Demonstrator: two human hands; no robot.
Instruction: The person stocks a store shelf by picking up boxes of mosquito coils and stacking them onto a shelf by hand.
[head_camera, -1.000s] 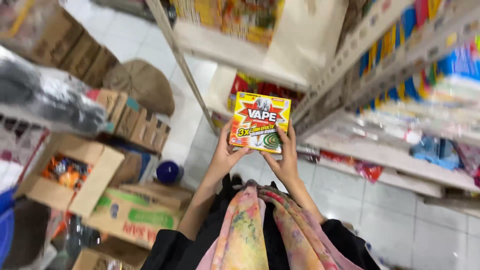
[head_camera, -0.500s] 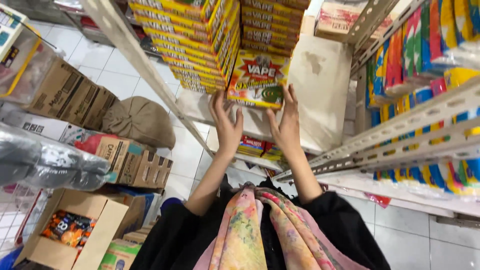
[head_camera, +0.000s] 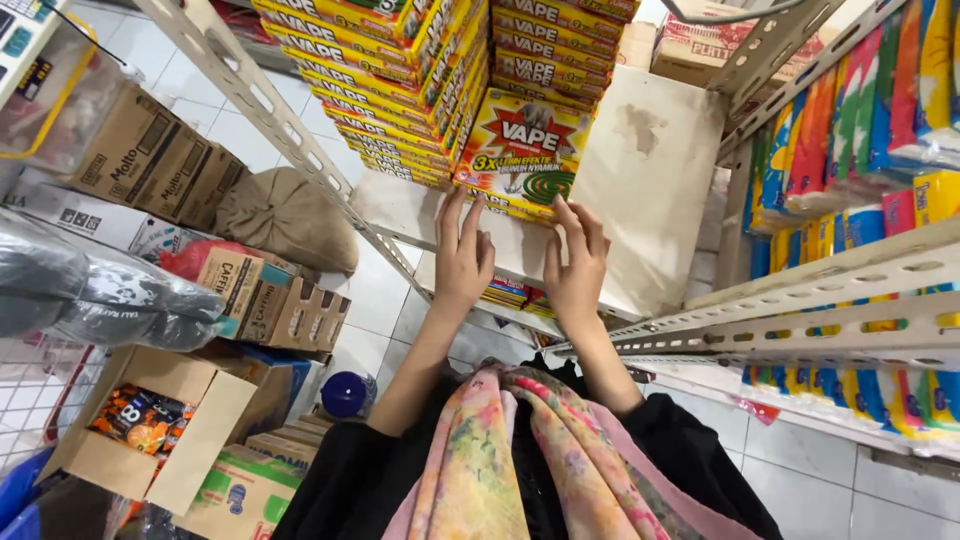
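Note:
A flat yellow and red box (head_camera: 520, 152) with a green coil picture lies on the white shelf (head_camera: 640, 190), at the foot of a stack of the same boxes (head_camera: 555, 60). My left hand (head_camera: 462, 252) rests just below its left corner, fingers spread and pointing up at it. My right hand (head_camera: 577, 262) sits under its right corner, fingertips near the box's lower edge. Neither hand grips the box. A taller pile of like boxes (head_camera: 385, 85) stands to the left.
Perforated metal shelf posts (head_camera: 270, 120) slant on both sides. Colourful packets (head_camera: 860, 110) hang on the right rack. Cardboard cartons (head_camera: 150, 160), an open box of orange packets (head_camera: 140, 425), a brown sack (head_camera: 285, 215) and a blue ball (head_camera: 347, 393) lie on the tiled floor.
My hands carried the box upward from waist level onto the shelf and set it against the stack. Both hands have now slipped off it and drawn back a little.

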